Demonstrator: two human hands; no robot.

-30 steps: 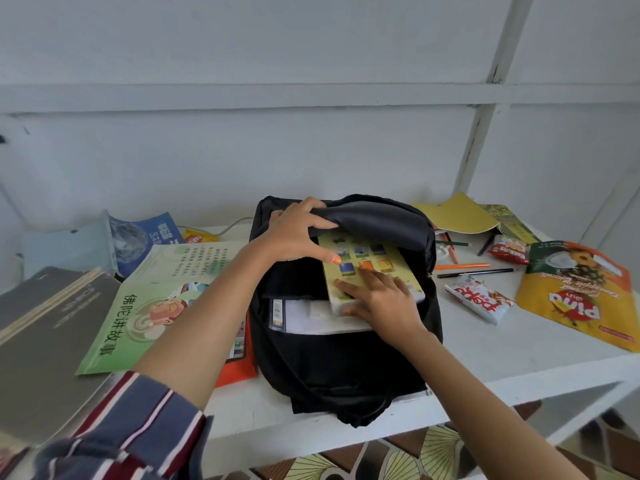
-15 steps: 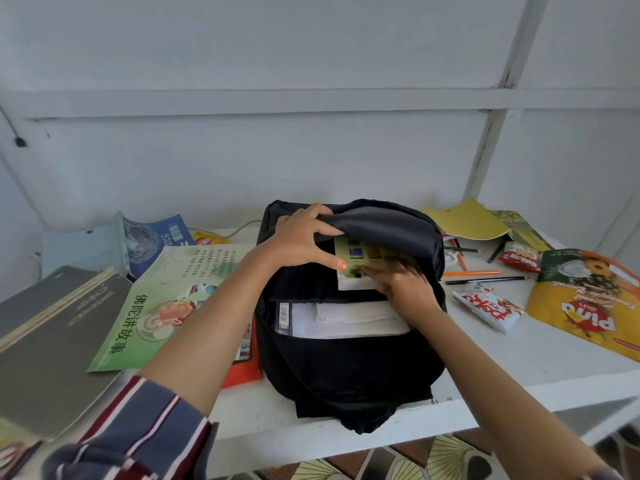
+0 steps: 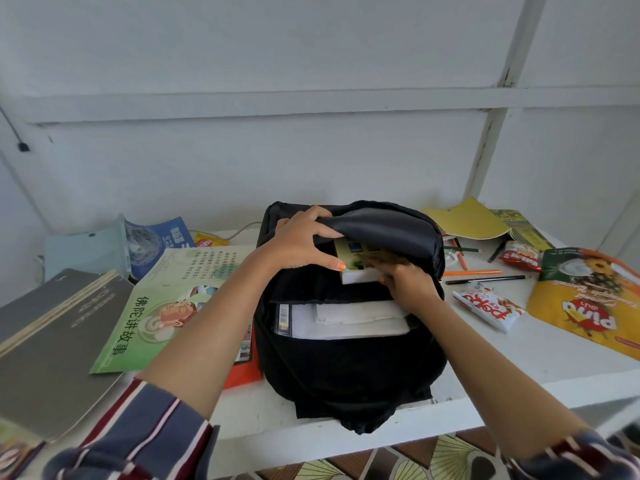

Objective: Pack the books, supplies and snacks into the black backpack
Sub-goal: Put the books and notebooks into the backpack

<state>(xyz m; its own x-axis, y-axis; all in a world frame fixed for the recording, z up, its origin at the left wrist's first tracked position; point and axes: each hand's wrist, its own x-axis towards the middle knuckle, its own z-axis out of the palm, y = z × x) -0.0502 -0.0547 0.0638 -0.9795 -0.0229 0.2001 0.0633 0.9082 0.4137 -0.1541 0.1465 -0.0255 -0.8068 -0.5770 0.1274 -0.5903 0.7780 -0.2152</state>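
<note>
one black backpack (image 3: pixel 346 368), left grip (image 3: pixel 301 242) clutching its flap; one green book (image 3: pixel 356 268), right grip (image 3: pixel 405 278) grasping it

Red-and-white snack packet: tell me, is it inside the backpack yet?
No, the red-and-white snack packet lies on the table right of the black backpack.

Colours: backpack (image 3: pixel 346 368) black | book (image 3: pixel 356 264) in backpack's mouth yellow-green | booklet (image 3: pixel 156 306) left of backpack green | notebook (image 3: pixel 52 337) farther left grey | packet (image 3: pixel 488 306) just right of backpack white, red lettering | pouch (image 3: pixel 588 306) farther right yellow, green-topped | sleeve (image 3: pixel 145 438) navy, red-white stripes | worktop (image 3: pixel 519 362) white
</note>
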